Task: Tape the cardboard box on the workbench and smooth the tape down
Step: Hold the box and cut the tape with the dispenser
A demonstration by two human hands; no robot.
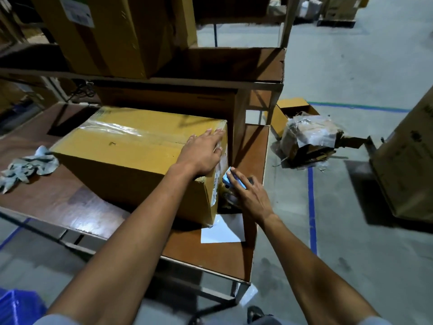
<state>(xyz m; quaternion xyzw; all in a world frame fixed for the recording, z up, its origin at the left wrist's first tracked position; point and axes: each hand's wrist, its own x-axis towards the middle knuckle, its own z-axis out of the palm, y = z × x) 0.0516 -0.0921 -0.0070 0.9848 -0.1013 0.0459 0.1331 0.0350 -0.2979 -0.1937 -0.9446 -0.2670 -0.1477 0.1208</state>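
Observation:
A yellow-brown cardboard box (131, 151) lies on the brown workbench (70, 200). Clear tape (117, 129) runs along its top seam and down its right end. My left hand (202, 153) rests flat, fingers spread, on the box's top at the right edge. My right hand (246, 193) grips a blue tape dispenser (230, 179) against the lower part of the box's right end face. Most of the dispenser is hidden under my fingers.
A crumpled grey cloth (28, 167) lies left of the box. A white sheet (222, 228) sits by the box's near corner. Larger cartons (112, 31) stand on the shelf behind. A torn, plastic-wrapped box (309, 139) lies on the floor to the right.

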